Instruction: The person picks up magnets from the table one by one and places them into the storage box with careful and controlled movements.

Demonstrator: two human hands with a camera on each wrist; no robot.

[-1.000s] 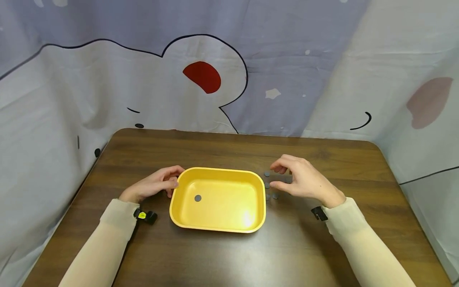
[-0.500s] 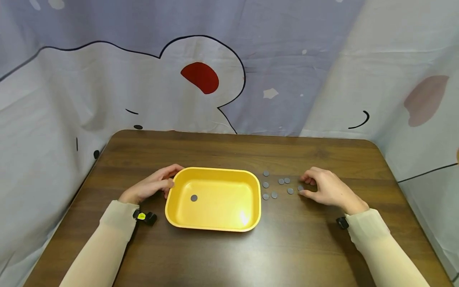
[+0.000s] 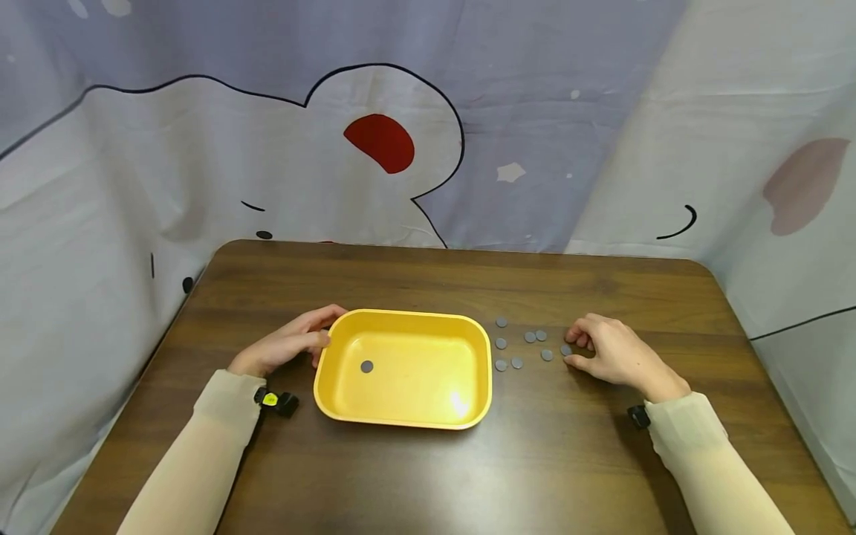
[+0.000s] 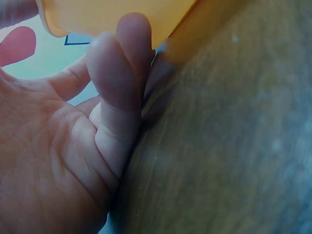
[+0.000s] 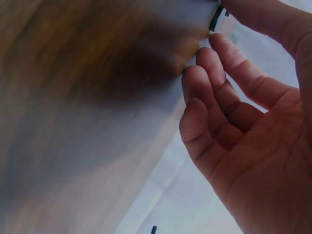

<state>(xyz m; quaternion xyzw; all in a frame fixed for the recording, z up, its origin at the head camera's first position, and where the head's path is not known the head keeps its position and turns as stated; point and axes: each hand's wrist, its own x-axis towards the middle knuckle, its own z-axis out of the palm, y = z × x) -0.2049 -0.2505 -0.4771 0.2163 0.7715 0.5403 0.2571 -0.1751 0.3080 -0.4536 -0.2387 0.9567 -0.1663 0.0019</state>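
Observation:
A yellow rectangular tray (image 3: 404, 421) sits on the wooden table with one grey disc (image 3: 366, 366) lying inside it. My left hand (image 3: 289, 343) grips its left end, the thumb over the rim and the other fingers around the outside; in the left wrist view several fingers are by the tray wall (image 4: 97, 14). To the right of the tray, my right hand (image 3: 618, 357) rests at the table, thumb and index finger on either side of a small grey disc (image 3: 565, 351), not closed on it. The right wrist view shows loosely bent fingers; the disc is not visible there.
Several more grey discs, such as one disc (image 3: 501, 322) and another disc (image 3: 517, 362), lie flat between the tray and my right hand. The brown table (image 3: 414, 483) ends at a patterned curtain (image 3: 521, 134) behind.
My right hand has moved rightward from beside the tray to the outermost disc, uncovering several discs, and has held nearly still over the last half second. My left hand stays on the tray.

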